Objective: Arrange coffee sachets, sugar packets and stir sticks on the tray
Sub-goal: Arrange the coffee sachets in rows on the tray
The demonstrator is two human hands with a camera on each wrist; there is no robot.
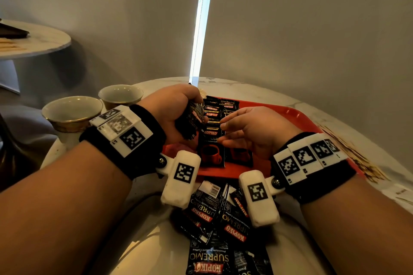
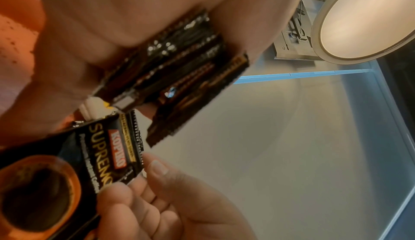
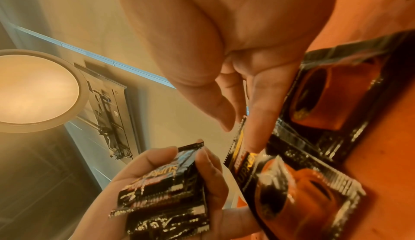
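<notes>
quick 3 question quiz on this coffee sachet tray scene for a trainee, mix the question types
1. True or false: the left hand grips a bunch of sachets.
2. Multiple choice: the loose pile of sachets not yet arranged lies (A) inside a cup, (B) on the table nearer the person than the red tray, (C) on the far round table.
3. Fill in: the right hand reaches its fingers toward the sachets laid on the ____.

Key: 1 true; 2 B; 3 tray. The right hand holds nothing, with its fingers at the sachet row already laid there.
</notes>
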